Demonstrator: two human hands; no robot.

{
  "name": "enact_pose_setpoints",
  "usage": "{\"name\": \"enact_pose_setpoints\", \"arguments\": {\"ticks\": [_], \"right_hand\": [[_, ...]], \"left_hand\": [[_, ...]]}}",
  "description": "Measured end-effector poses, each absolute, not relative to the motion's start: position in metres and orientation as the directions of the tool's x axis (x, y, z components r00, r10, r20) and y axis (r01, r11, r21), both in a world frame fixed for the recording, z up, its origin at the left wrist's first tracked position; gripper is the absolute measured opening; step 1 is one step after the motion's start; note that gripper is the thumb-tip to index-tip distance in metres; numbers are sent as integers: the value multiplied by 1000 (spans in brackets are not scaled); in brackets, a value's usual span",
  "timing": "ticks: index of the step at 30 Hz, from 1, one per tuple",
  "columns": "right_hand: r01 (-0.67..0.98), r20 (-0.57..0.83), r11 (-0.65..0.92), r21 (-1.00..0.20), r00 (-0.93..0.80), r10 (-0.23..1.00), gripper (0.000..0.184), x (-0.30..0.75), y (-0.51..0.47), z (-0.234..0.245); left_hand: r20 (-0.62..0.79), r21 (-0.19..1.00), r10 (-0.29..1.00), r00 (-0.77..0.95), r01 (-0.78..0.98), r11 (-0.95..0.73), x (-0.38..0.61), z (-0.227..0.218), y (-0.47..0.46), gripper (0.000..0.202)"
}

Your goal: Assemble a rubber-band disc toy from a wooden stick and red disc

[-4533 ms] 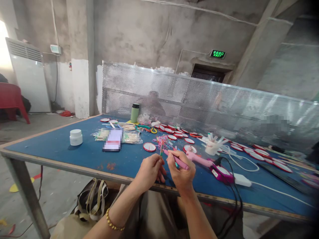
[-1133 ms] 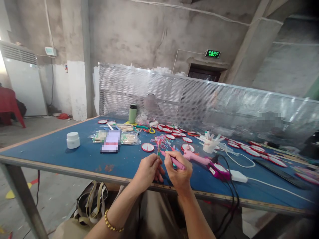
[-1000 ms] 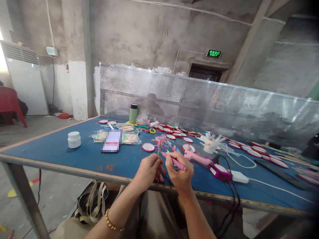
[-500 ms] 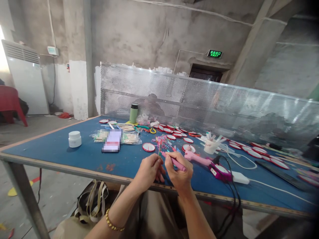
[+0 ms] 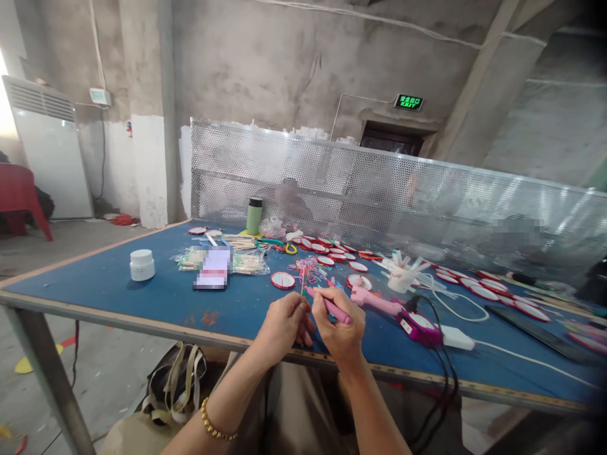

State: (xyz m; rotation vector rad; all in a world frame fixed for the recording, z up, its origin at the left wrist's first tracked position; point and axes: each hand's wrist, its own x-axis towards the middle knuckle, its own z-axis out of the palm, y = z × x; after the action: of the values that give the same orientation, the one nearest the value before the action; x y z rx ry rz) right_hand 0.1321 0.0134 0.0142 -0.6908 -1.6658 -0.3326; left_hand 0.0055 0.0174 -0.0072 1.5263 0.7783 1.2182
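Observation:
My left hand [image 5: 283, 323] is closed, pinching a thin, short stick [image 5: 304, 281] that points up, with orange-red and green colouring on it. Right beside it, my right hand [image 5: 345, 328] grips a pink pen-shaped tool [image 5: 336, 311], its tip close to the stick; whether they touch I cannot tell. Just beyond the hands lies a tangle of thin colourful strands [image 5: 310, 268]. A round white disc with a red rim [image 5: 283, 280] rests to the left of it.
Several red-rimmed discs [image 5: 484, 290] spread across the blue table [image 5: 165, 303]. A white cup of sticks [image 5: 399, 278], a pink and purple device [image 5: 420, 328] and cables lie right. Left are a phone [image 5: 213, 268], bagged sticks, a white jar [image 5: 142, 265] and a green bottle [image 5: 254, 216].
My right hand and the pink tool have shifted very slightly left and up. My left hand keeps the stick in nearly the same place.

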Motion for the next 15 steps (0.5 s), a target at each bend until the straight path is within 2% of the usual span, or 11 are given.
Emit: {"name": "enact_pose_setpoints", "arguments": {"ticks": [15], "right_hand": [[609, 970, 782, -132, -84, 229, 14, 132, 13, 15]], "left_hand": [[312, 950, 907, 283, -86, -300, 6, -7, 17, 21]]}}
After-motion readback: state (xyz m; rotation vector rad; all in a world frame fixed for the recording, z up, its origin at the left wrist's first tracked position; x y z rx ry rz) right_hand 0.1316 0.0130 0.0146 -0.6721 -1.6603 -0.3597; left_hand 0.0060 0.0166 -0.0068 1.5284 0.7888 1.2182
